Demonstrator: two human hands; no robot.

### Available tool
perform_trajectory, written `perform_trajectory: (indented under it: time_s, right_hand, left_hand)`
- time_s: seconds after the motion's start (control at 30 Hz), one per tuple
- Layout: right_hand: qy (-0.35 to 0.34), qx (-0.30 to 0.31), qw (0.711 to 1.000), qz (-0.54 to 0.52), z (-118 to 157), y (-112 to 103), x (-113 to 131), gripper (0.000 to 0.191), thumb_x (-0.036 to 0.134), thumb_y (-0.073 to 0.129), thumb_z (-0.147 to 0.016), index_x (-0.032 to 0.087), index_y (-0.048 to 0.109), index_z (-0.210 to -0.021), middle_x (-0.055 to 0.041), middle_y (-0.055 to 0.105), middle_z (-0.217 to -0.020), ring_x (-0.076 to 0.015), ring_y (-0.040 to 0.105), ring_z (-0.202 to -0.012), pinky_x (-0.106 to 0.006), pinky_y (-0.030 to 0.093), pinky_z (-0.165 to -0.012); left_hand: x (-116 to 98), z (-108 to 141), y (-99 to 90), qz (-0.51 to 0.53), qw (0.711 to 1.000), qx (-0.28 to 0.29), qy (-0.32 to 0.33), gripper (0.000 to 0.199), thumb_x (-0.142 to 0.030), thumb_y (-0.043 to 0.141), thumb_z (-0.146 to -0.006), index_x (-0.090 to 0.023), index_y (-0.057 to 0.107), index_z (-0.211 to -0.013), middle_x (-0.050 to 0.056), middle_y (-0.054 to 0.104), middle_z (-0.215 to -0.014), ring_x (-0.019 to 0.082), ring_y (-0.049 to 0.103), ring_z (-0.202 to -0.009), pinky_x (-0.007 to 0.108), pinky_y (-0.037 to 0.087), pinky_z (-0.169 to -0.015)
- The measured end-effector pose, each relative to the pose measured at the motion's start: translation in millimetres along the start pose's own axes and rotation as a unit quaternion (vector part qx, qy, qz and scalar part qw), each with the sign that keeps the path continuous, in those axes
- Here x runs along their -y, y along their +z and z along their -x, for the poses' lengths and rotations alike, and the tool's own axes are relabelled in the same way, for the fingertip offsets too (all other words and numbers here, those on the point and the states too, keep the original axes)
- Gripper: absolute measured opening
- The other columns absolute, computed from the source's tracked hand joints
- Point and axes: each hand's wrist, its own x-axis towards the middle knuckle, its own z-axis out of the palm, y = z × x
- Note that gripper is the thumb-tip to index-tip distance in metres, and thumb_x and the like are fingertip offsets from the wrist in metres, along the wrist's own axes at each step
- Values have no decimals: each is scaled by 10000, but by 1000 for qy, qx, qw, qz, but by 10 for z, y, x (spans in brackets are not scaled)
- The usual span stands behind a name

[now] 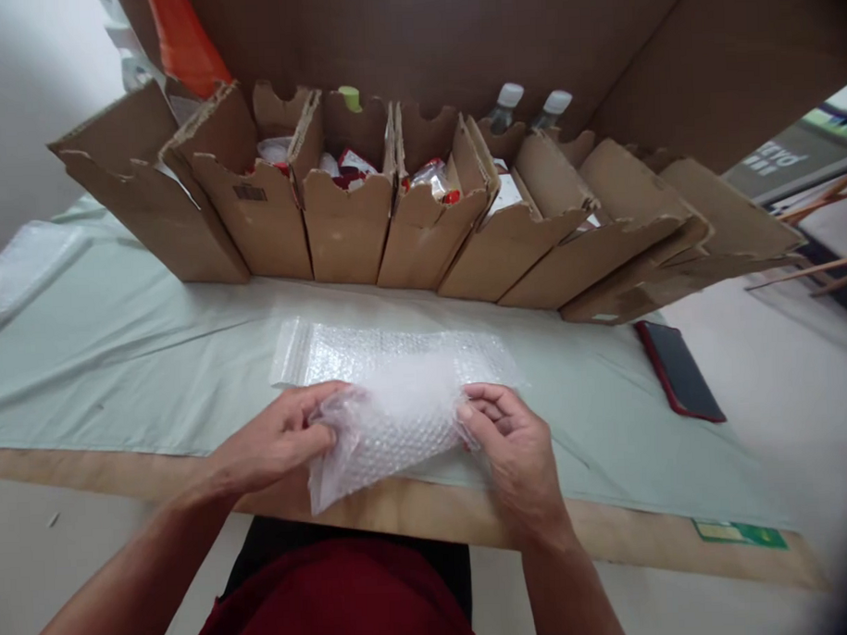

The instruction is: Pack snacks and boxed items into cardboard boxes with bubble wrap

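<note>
A clear bubble wrap bag (406, 425) is held up between both hands over the table's near edge. My left hand (289, 435) pinches its left end, with the thumb pressed on the crumpled plastic. At the right end my right hand (511, 444) grips the bag between thumb and curled fingers. Whether anything lies inside the bag cannot be made out through the glare. Just behind it, a flat sheet of bubble wrap (327, 353) rests on the pale green cloth (209, 362).
Several open cardboard bins (347, 227) stand in a row at the back, some with small packets, and bottles (506, 106) show behind them. A phone in a red case (681, 373) lies at the right. Stacked clear plastic (25, 267) lies far left.
</note>
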Motion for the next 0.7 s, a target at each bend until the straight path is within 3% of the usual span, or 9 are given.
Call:
perform_trajectory:
  time_s: [0.07, 0.13, 0.2, 0.27, 0.33, 0.4, 0.47, 0.57, 0.7]
  right_hand:
    - [-58, -20, 992, 107, -25, -31, 77, 331, 445, 688, -875, 204, 689, -1102, -1, 686, -748, -141, 615, -623, -258, 505, -607]
    - [-112, -43, 967, 223, -38, -108, 127, 368, 485, 638, -899, 201, 702, -1124, -24, 725, -767, -161, 652, -611, -280, 523, -606]
    - [-157, -75, 933, 315, -59, -226, 147, 406, 563, 602, -913, 211, 726, -1073, -39, 753, -781, -175, 663, -557, -297, 521, -557]
    - [-204, -111, 899, 372, -105, -351, 180, 458, 641, 562, -928, 227, 739, -1007, -33, 753, -745, -179, 631, -476, -310, 493, -483]
    - [-256, -123, 866, 411, -181, -434, 292, 458, 650, 541, -952, 239, 742, -974, -29, 748, -730, -180, 609, -449, -319, 475, -450]
    - [-323, -104, 838, 427, -302, -419, 527, 377, 579, 555, -979, 248, 737, -983, -32, 758, -780, -183, 635, -507, -317, 486, -470]
    - [-400, -60, 812, 420, -502, -272, 880, 259, 468, 582, -996, 257, 729, -1026, -41, 773, -893, -196, 697, -667, -321, 543, -592]
    - [-495, 5, 775, 393, -1022, 211, 1511, 169, 342, 612, -985, 255, 733, -1063, -60, 771, -1044, -241, 723, -934, -394, 564, -875]
    - [-473, 95, 738, 473, -2055, 1159, 2133, 171, 212, 673, -892, 186, 763, -1035, -121, 758, -1151, -329, 668, -1144, -518, 483, -1053]
  left_hand:
    - [19, -137, -113, -87, 993, -81, -7, 540, -223, 532, -836, -231, 622, -1368, 18, 699, -955, 162, 594, -747, 291, 488, -696]
    - [62, -259, -191, -196, 961, -196, 4, 568, -263, 547, -864, -216, 556, -1431, 50, 700, -1032, 173, 597, -723, 339, 511, -719]
    - [117, -344, -205, -281, 908, -305, 51, 530, -304, 558, -903, -199, 551, -1422, 109, 684, -1163, 224, 652, -841, 407, 541, -812]
    - [172, -391, -123, -333, 867, -348, 125, 465, -298, 551, -935, -190, 577, -1386, 157, 661, -1266, 296, 668, -1056, 477, 540, -936]
    - [222, -416, 51, -371, 856, -305, 192, 435, -263, 559, -941, -186, 596, -1368, 189, 625, -1386, 354, 597, -1281, 540, 497, -1059]
    - [265, -438, 266, -406, 861, -206, 225, 462, -285, 611, -930, -180, 597, -1379, 208, 522, -1542, 405, 470, -1444, 610, 416, -1155]
    - [305, -462, 447, -427, 871, -98, 221, 552, -389, 651, -932, -161, 565, -1427, 236, 418, -1626, 454, 354, -1522, 691, 310, -1206]
    - [367, -500, 575, -436, 880, -22, 190, 656, -509, 593, -974, -136, 490, -1503, 269, 345, -1656, 479, 258, -1561, 769, 158, -1226]
    - [467, -556, 577, -433, 881, -10, 188, 677, -539, 546, -994, -139, 456, -1532, 266, 278, -1682, 485, 194, -1577, 801, 105, -1215]
